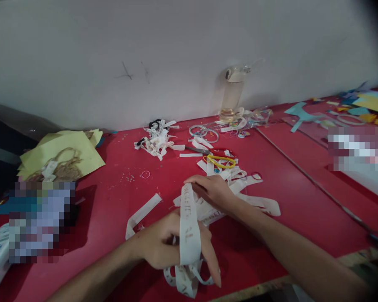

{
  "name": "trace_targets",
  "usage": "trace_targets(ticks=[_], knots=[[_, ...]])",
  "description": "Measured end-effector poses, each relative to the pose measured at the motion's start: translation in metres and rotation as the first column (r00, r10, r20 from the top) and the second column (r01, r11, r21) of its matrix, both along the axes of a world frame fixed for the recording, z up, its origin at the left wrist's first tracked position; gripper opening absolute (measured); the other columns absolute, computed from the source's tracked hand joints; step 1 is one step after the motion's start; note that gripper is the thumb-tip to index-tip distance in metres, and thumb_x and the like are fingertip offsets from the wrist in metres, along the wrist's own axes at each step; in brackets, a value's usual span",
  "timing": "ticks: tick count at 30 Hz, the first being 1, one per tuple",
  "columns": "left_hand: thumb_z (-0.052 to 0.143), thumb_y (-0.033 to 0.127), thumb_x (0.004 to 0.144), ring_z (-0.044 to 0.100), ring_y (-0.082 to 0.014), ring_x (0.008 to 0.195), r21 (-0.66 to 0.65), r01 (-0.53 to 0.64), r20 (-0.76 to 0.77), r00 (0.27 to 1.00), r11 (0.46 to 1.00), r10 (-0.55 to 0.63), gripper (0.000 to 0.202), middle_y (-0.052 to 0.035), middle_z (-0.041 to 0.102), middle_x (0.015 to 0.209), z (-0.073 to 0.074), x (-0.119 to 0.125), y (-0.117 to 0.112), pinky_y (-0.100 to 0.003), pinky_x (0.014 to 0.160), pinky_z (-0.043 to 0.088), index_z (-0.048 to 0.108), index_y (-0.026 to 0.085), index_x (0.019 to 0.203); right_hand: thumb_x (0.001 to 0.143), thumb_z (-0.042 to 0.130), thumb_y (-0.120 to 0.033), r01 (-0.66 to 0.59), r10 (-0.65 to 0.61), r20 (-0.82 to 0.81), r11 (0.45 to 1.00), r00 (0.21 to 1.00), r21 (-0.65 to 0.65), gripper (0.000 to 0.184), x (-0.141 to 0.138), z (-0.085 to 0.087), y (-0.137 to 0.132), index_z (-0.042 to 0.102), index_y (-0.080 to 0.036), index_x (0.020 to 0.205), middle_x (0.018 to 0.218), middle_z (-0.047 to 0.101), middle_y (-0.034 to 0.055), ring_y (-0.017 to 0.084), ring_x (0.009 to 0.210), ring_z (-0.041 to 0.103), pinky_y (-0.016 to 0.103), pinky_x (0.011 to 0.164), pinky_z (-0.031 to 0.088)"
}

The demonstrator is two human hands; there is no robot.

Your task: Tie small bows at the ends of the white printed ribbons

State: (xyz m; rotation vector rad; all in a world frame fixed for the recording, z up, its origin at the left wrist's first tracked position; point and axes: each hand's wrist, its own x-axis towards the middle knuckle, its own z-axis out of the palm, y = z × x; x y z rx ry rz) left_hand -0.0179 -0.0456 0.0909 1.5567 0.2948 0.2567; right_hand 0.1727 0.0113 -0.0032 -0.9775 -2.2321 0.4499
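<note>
A printed white ribbon (189,226) lies draped over my left hand (170,245), which is curled around it low in the view, with ribbon loops hanging below the fingers. My right hand (212,191) reaches forward and pinches the ribbon's upper end above a heap of loose white ribbon strips (255,201) on the red table (113,176). Just beyond the hands lie scissors with yellow and red handles (219,158).
A pile of short knotted ribbon pieces (157,140) lies further back. A clear bottle (231,94) stands by the white wall with rings and small badges (208,133) around it. Yellow paper with twine (61,157) sits at left, coloured paper scraps (362,105) at far right.
</note>
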Motion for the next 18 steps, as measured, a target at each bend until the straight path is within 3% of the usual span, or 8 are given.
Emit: trace_targets(ticks=[4,5,8,13,16,18], knots=[[0.047,0.041,0.09,0.052,-0.0156,0.058,0.002,-0.133,0.056,0.99,0.991,0.133,0.039,-0.0087,0.06,0.063,0.005,-0.008,-0.001,-0.026,0.057,0.041,0.079,0.022,0.084,0.095,0.045,-0.031,0.123,-0.124,0.002,0.984,0.992,-0.129,0.022,0.0,0.003,0.002,0.063,-0.022,0.104,0.066,0.067,-0.0015,0.012,0.056,0.061,0.021,0.056,0.039],[0.046,0.04,0.091,0.052,-0.016,0.057,0.0,-0.107,0.055,0.993,0.994,0.107,0.039,-0.0082,0.058,0.059,0.004,-0.008,0.0,-0.027,0.058,0.041,0.079,0.022,0.085,0.095,0.046,-0.031,0.156,-0.158,-0.001,0.976,0.987,-0.154,0.022,0.0,0.004,0.002,0.063,-0.022,0.105,0.063,0.066,-0.0021,0.012,0.055,0.06,0.021,0.055,0.038],[0.054,0.04,0.087,0.046,-0.0126,0.05,-0.052,-0.216,0.137,0.966,0.975,0.221,0.034,-0.0052,0.054,0.054,-0.005,-0.008,0.003,-0.025,0.055,0.041,0.079,0.02,0.078,0.095,0.046,-0.033,0.192,-0.2,-0.038,0.97,0.979,-0.152,0.029,-0.001,0.005,0.001,0.057,-0.023,0.12,0.061,0.063,-0.003,0.012,0.053,0.057,0.021,0.054,0.038],[0.06,0.03,0.085,0.051,-0.0118,0.058,-0.17,-0.349,0.145,0.916,0.922,0.373,0.024,-0.004,0.059,0.062,-0.026,-0.003,0.006,-0.023,0.059,0.041,0.078,0.016,0.075,0.094,0.048,-0.026,-0.075,0.07,-0.087,0.996,0.994,-0.055,0.051,-0.004,0.005,-0.008,0.033,-0.022,0.143,0.069,0.064,-0.0033,0.01,0.052,0.053,0.02,0.054,0.038],[0.058,0.024,0.086,0.055,-0.0124,0.066,-0.229,-0.396,0.093,0.9,0.889,0.425,0.023,-0.0062,0.066,0.072,-0.035,0.001,0.004,-0.022,0.063,0.041,0.076,0.015,0.076,0.093,0.05,-0.024,-0.199,0.208,-0.076,0.974,0.975,0.107,0.045,-0.004,0.004,-0.013,0.04,-0.022,0.137,0.07,0.066,-0.0009,0.01,0.054,0.054,0.021,0.054,0.037],[0.06,0.025,0.085,0.055,-0.0121,0.065,-0.305,-0.4,0.053,0.899,0.864,0.435,0.019,-0.0063,0.066,0.073,-0.038,0.004,0.002,-0.022,0.063,0.042,0.075,0.014,0.079,0.093,0.05,-0.025,-0.215,0.228,-0.082,0.967,0.97,0.135,0.044,-0.004,0.005,-0.015,0.041,-0.023,0.136,0.072,0.067,-0.0002,0.011,0.056,0.056,0.022,0.055,0.039]])
